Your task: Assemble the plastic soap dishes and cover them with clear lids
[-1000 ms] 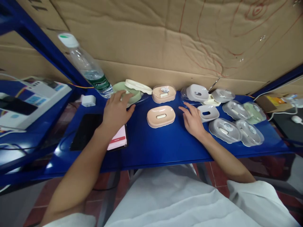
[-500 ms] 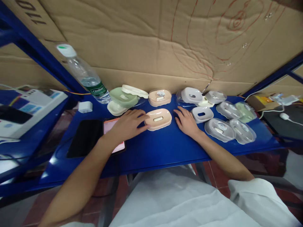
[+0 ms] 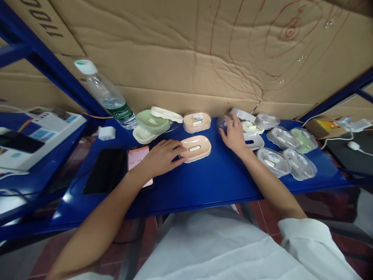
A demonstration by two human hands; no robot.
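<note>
A peach soap dish (image 3: 200, 154) with a pale insert in its middle lies on the blue table. My left hand (image 3: 163, 157) has the dish's left end between thumb and fingers. Further back, my right hand (image 3: 235, 136) has its fingers on a clear plastic cover (image 3: 221, 123), partly hidden by the hand. Just beyond the fingers, a grey dish part (image 3: 244, 115) leans tilted. Under and beside the right wrist sits a grey oval tray (image 3: 256, 140) with a slot. A covered peach soap dish (image 3: 197, 122) stands behind the uncovered one.
Green and cream dish parts (image 3: 155, 122) are stacked at the back left, beside a water bottle (image 3: 112, 103). A phone (image 3: 138, 155), a black slab (image 3: 105, 171) and a white adapter (image 3: 107, 133) lie left. Several covered soap dishes (image 3: 274, 161) stand right. Cardboard (image 3: 163, 46) walls the back.
My right hand has moved up and back from the bare tabletop onto the clear cover. The grey dish part there has shifted right and tilted. My left hand stays at the peach dish.
</note>
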